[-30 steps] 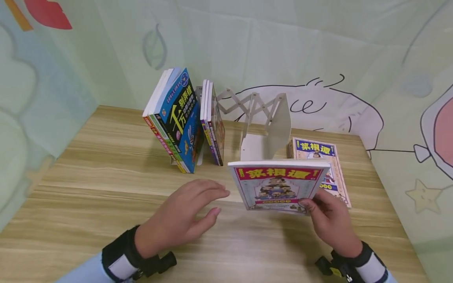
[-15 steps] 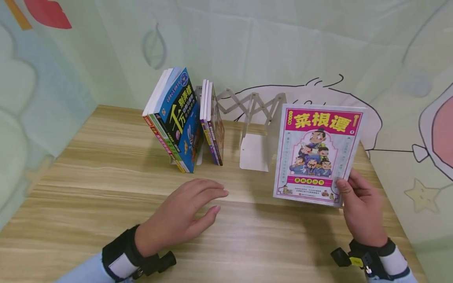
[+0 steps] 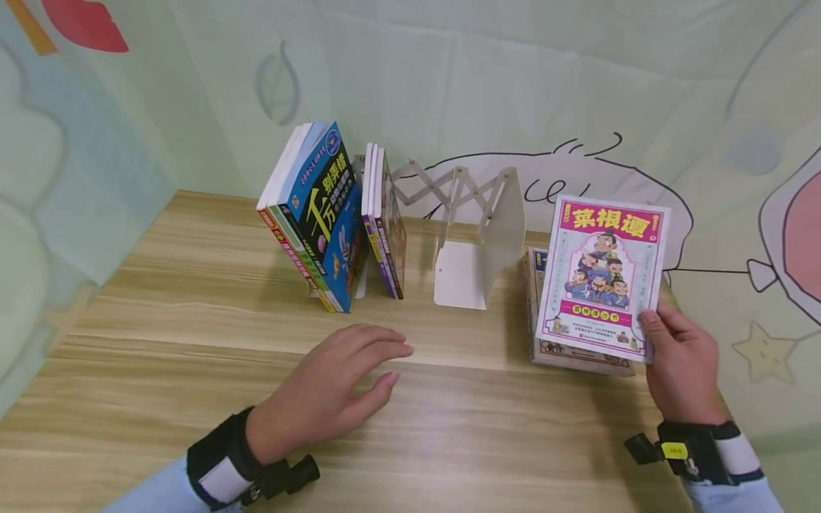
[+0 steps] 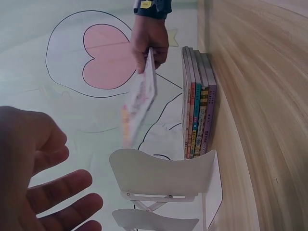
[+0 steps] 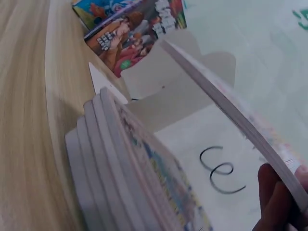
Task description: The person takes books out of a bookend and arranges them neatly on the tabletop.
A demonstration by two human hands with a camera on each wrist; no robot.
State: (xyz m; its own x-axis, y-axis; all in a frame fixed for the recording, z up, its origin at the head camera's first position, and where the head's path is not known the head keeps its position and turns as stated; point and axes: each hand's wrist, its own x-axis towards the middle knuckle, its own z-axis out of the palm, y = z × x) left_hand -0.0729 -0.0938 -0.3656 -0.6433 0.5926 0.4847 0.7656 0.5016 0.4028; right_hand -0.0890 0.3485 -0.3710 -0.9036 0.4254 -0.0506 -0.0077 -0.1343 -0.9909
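My right hand (image 3: 686, 363) pinches a thin picture book (image 3: 599, 278) by its lower right corner, thumb on the pink-and-white cover. In the right wrist view this book (image 5: 226, 103) is apart from a stack of several books (image 5: 120, 173) lying flat on the table. From the head view, the held book hides most of that stack (image 3: 580, 358). My left hand (image 3: 327, 392) hovers over the table's middle with relaxed fingers, holding nothing. Left of the stack stands a white metal expandable bookend (image 3: 460, 278) with a lattice back.
In the bookend's left part lean thin books (image 3: 385, 221) and larger books with a blue cover (image 3: 330, 221). The wooden table (image 3: 160, 342) meets a printed cloth wall (image 3: 398, 78) at its back and sides.
My right hand has carried the book rightward from in front of the bookend to above the stack, its cover swinging up to face me. My left hand stays in place.
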